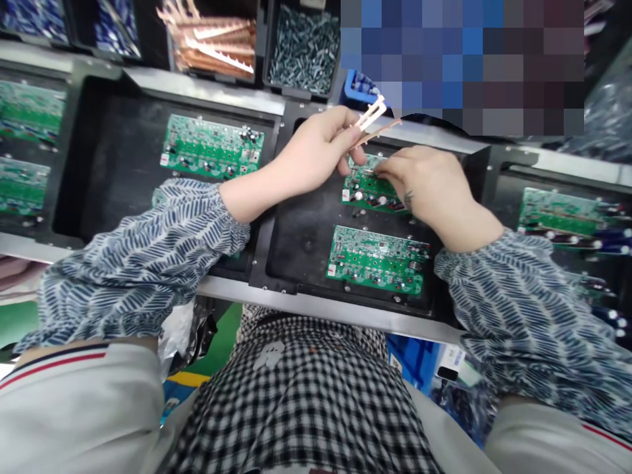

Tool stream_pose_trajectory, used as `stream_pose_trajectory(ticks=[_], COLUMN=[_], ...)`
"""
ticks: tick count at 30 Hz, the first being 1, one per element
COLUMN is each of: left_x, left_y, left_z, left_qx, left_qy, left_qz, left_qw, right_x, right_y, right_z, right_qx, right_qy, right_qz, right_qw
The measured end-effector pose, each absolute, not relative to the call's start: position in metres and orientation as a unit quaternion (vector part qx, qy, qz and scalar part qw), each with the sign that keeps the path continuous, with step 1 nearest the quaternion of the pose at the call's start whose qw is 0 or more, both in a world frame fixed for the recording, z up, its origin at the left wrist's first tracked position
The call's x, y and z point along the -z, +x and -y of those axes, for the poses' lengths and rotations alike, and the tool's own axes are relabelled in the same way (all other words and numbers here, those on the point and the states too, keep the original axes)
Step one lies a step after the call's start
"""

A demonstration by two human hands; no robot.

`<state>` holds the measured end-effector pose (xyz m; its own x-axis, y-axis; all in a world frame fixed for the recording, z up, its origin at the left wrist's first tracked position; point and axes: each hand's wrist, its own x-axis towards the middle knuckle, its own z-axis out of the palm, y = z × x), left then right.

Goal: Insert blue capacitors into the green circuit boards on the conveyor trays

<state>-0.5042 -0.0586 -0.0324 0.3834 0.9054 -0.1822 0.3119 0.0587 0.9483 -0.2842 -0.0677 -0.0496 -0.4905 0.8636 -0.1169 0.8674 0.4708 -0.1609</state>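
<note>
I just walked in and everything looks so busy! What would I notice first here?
Probably the left hand in the middle, its grip shut on thin copper-coloured metal strips. Just to its right, the right hand presses its fingertips on a green circuit board in a black tray. Behind, a bin holds more copper strips.

Two circuit boards lie in the centre tray (301, 243), the near board (378, 258) in front of the far board (368, 187). A third board (212, 146) sits in the tray to the left. Behind stand a bin of copper bars (212, 39) and, to its right, a bin of screws (303, 46).
</note>
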Motion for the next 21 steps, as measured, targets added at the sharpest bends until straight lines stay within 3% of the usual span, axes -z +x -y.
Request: stream_pose_trajectory(ticks=[4, 8, 10, 15, 17, 19, 21], left_x=[0.034, 0.033, 0.035, 0.034, 0.029, 0.021, 0.015], left_y=[-0.501, -0.501, -0.500, -0.484, -0.476, -0.473, -0.477], left_z=[0.060, 0.062, 0.065, 0.072, 0.073, 0.071, 0.067], left_qx=[-0.271, -0.285, -0.291, -0.297, -0.307, -0.336, -0.366], left_qy=[0.614, 0.598, 0.588, 0.566, 0.553, 0.527, 0.499], left_qz=[-0.505, -0.504, -0.509, -0.512, -0.497, -0.475, -0.470], left_qw=[0.543, 0.554, 0.557, 0.574, 0.595, 0.619, 0.629], right_x=[0.057, 0.055, 0.055, 0.047, 0.034, 0.018, 0.007], right_y=[-0.274, -0.274, -0.278, -0.304, -0.315, -0.319, -0.313], right_z=[0.069, 0.071, 0.071, 0.081, 0.088, 0.095, 0.099], right_qx=[0.154, 0.179, 0.199, 0.392, 0.466, 0.480, 0.412], right_qy=[0.460, 0.507, 0.525, 0.490, 0.461, 0.438, 0.446], right_qz=[-0.871, -0.842, -0.824, -0.697, -0.636, -0.609, -0.633], right_qw=[-0.077, -0.044, -0.071, -0.346, -0.407, -0.455, -0.480])
